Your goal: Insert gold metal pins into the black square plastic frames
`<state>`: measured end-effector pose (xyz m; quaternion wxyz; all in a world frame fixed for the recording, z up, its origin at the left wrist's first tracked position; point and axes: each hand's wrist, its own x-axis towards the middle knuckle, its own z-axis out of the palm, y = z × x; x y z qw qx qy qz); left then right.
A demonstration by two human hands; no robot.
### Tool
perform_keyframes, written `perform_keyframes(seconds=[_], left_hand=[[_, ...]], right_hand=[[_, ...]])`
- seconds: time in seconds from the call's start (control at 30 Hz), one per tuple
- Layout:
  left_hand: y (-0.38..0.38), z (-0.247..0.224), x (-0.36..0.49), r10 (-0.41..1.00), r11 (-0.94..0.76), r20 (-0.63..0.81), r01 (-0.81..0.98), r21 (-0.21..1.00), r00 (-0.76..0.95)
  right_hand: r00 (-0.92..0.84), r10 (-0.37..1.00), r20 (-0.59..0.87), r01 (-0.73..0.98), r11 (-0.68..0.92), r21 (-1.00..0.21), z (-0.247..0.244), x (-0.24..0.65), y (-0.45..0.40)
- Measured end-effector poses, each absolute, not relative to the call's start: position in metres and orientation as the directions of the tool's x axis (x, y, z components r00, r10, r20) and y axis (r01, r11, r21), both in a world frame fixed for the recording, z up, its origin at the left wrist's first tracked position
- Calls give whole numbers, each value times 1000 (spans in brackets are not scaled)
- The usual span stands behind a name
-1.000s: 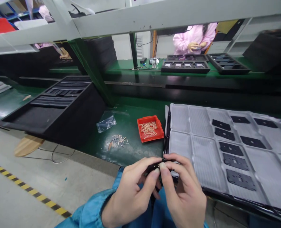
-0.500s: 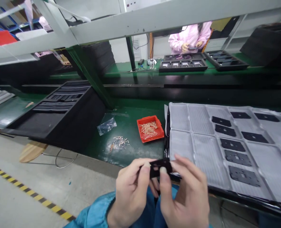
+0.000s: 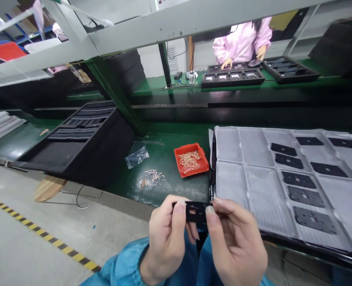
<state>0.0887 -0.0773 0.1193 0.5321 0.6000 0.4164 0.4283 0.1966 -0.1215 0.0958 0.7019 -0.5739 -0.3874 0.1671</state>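
Note:
A small black plate [image 3: 196, 213] with cut-outs is held up in front of my body. My left hand [image 3: 167, 234] pinches its left end between thumb and fingers, and my right hand [image 3: 235, 238] grips the right end, its thumb on the plate's face. Just beyond my hands, a red tray [image 3: 206, 166] on the green bench holds many small pale strips [image 3: 189, 160]. A loose pile of similar strips [image 3: 155, 177] lies left of it. On the right, a grey sectioned tray [image 3: 264, 194] carries several flat black plates [image 3: 314, 219].
A large black box [image 3: 104, 147] with slotted inserts stands on the left of the bench [image 3: 170, 137], near a clear plastic bag [image 3: 137, 157]. A green post [image 3: 113, 93] rises behind. Across the bench, a person in pink [image 3: 241, 43] handles items over black trays [image 3: 232, 84].
My right thumb has shifted toward the plate's right end, showing more of its face. The view has moved slightly. The person opposite has lowered and parted their hands over the trays.

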Motion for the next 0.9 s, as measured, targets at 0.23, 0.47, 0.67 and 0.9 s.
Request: perform_keyframes(seconds=[0.23, 0.47, 0.67, 0.9], left_hand=[[-80, 118, 86, 970, -144, 118, 112, 983, 214], [-74, 118, 87, 968, -12, -2, 52, 999, 251], [-59, 124, 96, 960, 11, -49, 135, 991, 277], [-59, 120, 88, 933, -177, 104, 187, 966, 343]], right_hand=[[637, 627, 449, 294, 341, -893, 98, 189, -122], [592, 680, 433, 294, 318, -901, 87, 196, -125], [482, 637, 602, 516, 348, -783, 88, 198, -123], [318, 702, 637, 633, 344, -694, 100, 211, -118]])
